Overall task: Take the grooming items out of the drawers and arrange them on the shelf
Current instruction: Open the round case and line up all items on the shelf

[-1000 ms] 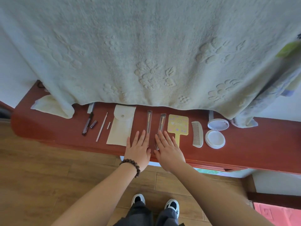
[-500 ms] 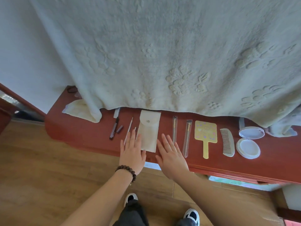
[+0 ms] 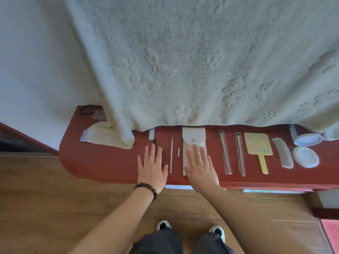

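Both hands lie flat, fingers spread, at centre frame: left hand [image 3: 152,165] on the shelf [image 3: 102,162], right hand [image 3: 200,166] on the pouch [image 3: 193,138]. A sideways sweep could knock the thin stick [image 3: 171,154] between them out of line.

Pouch [image 3: 193,136]: cream, flat, flap with a button, lengthwise on the red shelf [image 3: 102,162]; its near half lies under the right hand [image 3: 200,166].
Thin stick [image 3: 171,154]: pale, between the hands, with a short pale piece [image 3: 178,153] beside it.
Dark tool [image 3: 154,141]: mostly hidden under the left hand [image 3: 152,166].
Two sleeved brushes [image 3: 225,153]: parallel, just right of the right hand.
Yellow hand mirror [image 3: 258,146]: farther right, handle toward the person.
Comb [image 3: 282,153]: pale, right of the mirror.
Round compact [image 3: 305,156]: white, open, farthest right.
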Tool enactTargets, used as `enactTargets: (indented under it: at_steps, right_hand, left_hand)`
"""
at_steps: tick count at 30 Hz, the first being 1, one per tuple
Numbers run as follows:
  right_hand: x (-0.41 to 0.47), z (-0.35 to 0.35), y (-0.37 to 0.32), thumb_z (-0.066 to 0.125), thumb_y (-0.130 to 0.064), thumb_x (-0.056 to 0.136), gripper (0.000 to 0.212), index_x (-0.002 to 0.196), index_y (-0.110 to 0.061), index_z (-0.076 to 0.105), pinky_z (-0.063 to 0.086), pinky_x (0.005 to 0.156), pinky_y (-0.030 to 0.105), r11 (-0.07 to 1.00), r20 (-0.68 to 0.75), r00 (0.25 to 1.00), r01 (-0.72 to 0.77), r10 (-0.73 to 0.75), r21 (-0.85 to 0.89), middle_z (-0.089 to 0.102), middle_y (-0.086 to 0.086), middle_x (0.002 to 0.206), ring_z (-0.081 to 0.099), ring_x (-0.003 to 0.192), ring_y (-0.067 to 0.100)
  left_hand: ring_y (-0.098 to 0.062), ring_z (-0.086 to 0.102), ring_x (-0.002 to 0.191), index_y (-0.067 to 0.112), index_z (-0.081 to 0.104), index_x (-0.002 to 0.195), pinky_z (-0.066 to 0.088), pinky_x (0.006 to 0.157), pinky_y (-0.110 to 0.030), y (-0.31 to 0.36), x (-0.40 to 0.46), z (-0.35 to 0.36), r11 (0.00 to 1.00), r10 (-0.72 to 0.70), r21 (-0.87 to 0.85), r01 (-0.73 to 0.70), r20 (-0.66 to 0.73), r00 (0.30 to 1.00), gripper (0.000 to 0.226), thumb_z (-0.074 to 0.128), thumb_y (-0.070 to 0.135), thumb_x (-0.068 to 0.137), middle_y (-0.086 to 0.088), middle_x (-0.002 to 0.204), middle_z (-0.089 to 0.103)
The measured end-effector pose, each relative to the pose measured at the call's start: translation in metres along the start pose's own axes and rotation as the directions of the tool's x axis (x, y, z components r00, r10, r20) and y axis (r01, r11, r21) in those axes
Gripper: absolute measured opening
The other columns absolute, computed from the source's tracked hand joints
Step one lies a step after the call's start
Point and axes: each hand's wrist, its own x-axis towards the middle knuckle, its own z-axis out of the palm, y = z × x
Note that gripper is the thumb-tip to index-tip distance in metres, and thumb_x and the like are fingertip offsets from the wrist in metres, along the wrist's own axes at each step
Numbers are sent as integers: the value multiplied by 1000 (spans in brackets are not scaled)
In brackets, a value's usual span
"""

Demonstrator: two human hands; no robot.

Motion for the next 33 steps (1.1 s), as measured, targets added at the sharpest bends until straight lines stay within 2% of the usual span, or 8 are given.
enactTargets:
  at_steps: [5,9,14,18,20,22,25,33]
  right_hand:
    - [-7,0,6,15,-45,100,61,143,-24,-24,-6,120,41,1000,-5,1000,-19,19,7,-33,1,153,-29,141,23]
    - [-11,-1,24,17,-45,100,62,148,-26,-17,-5,120,41,999,-12,999,-34,34,5,-31,0,153,-28,142,23]
    - [-11,-6,46,18,-44,100,62,149,-26,-15,-5,120,39,996,-14,996,-89,89,22,-30,0,154,-26,143,22]
    - [-10,-11,36,20,-41,100,62,150,-22,-11,-5,120,40,993,-22,993,-112,113,29,-24,5,157,-22,145,24]
    - [-10,-15,20,23,-38,101,61,151,-22,-7,-5,119,39,998,-77,995,-56,59,41,-19,5,158,-19,145,23]
    - [-9,-16,0,25,-35,101,59,152,-22,-3,-5,120,38,995,-103,992,79,-74,53,-17,0,159,-18,146,21]
    - [0,-11,-24,16,-37,100,56,152,-22,1,1,121,41,973,-37,973,228,-227,29,-15,-3,159,-16,146,18]
    - [16,-4,-23,16,-36,102,56,152,-16,-1,-3,121,36,969,94,968,240,-233,-61,-11,-1,160,-11,147,13]
  left_hand:
    - [-24,-11,148,25,3,153,3,120,-49,1,4,2,1000,0,-10,0,45,999,62,29,44,99,-1,162,-5]
    - [-24,-10,148,24,3,153,3,121,-49,4,7,1,1000,1,-18,0,69,998,63,28,44,100,-1,162,-5]
    - [-24,-9,149,25,5,153,4,121,-49,1,6,-1,999,3,-43,-1,57,998,62,30,43,100,-1,162,-3]
    - [-22,-7,149,24,7,153,4,121,-48,-4,2,-3,998,33,-51,-32,27,999,61,32,40,100,-1,162,0]
    - [-20,-7,149,21,10,153,3,120,-47,-3,-2,-3,995,95,-41,-95,1,995,59,32,38,101,-1,162,1]
    - [-18,-8,149,19,13,153,1,121,-46,1,-7,0,985,171,-20,-171,-12,985,58,32,36,101,0,162,2]
    - [-14,-11,148,19,9,153,0,121,-44,8,-17,7,972,232,18,-233,23,972,59,29,35,101,2,162,-2]
    - [-14,-5,149,15,0,153,-6,121,-41,11,-20,13,955,268,90,-282,143,953,62,25,39,102,-2,162,-5]
